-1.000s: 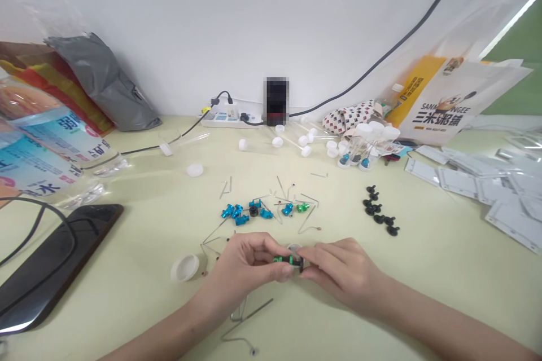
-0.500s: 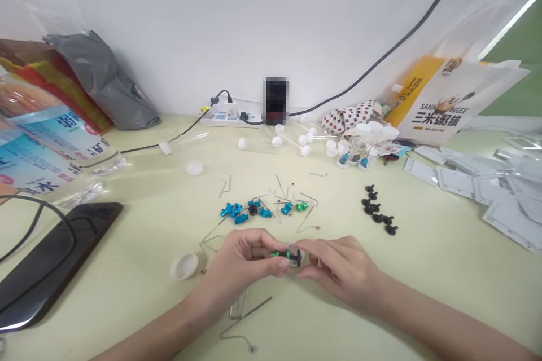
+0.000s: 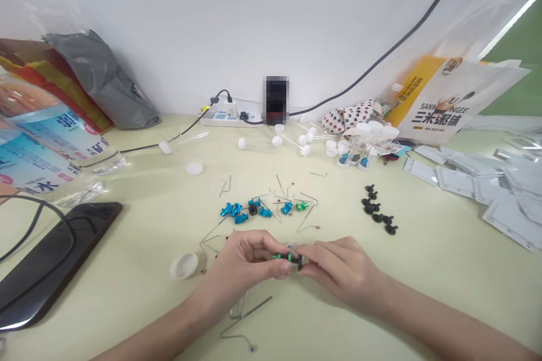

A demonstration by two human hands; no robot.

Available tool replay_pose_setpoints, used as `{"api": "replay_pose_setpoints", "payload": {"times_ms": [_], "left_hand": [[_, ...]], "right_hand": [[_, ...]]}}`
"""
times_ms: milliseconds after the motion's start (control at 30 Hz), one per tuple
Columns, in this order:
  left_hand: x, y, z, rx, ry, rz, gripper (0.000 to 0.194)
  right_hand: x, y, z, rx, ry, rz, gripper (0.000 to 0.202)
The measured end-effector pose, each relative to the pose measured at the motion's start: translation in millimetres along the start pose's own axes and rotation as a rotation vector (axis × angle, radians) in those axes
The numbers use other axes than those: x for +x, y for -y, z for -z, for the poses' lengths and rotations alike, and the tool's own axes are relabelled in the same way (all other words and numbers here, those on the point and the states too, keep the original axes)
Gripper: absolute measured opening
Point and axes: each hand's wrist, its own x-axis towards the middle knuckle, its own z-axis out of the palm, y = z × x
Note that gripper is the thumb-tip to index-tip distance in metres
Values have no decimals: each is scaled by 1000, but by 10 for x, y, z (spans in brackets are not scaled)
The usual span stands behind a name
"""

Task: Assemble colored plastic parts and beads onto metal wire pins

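Between the thumb and fingers of my left hand [image 3: 249,259] is a small green metal fitting [image 3: 276,256]. A black thumbscrew [image 3: 300,263] sticks out of its right end, and my right hand [image 3: 342,268] pinches the screw's round head. Just behind the fingertips, a white cap [image 3: 292,247] is partly hidden. Beyond my hands lie several blue metal fittings [image 3: 241,218], another green fitting [image 3: 301,206] and bent metal rods [image 3: 306,228]. Several loose black thumbscrews [image 3: 377,218] form a line to the right.
A white cup-like cap [image 3: 184,266] and more bent rods [image 3: 237,336] lie near my left arm. A dark phone-like slab [image 3: 63,259] and water bottles [image 3: 51,130] stand left. Clear tubes with white caps [image 3: 305,150], a power strip [image 3: 231,118] and a paper bag [image 3: 453,101] are behind.
My right fingers have moved slightly left and closed onto the thumbscrew's head, which they stood apart from before. The left hand stays nearly still with the green fitting.
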Motion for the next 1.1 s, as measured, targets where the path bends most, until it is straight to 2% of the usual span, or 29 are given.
{"api": "replay_pose_setpoints", "payload": {"times_ms": [200, 667, 900, 1100], "left_hand": [[-11, -51, -18, 5, 4, 14, 11], [-6, -25, -7, 16, 6, 11, 11], [6, 33, 19, 20, -4, -26, 12], [-8, -1, 5, 22, 3, -3, 12]], "right_hand": [[7, 10, 15, 20, 35, -13, 17], [48, 18, 50, 48, 85, -46, 22], [36, 17, 49, 61, 54, -63, 23], [5, 16, 24, 31, 53, -56, 19]]}}
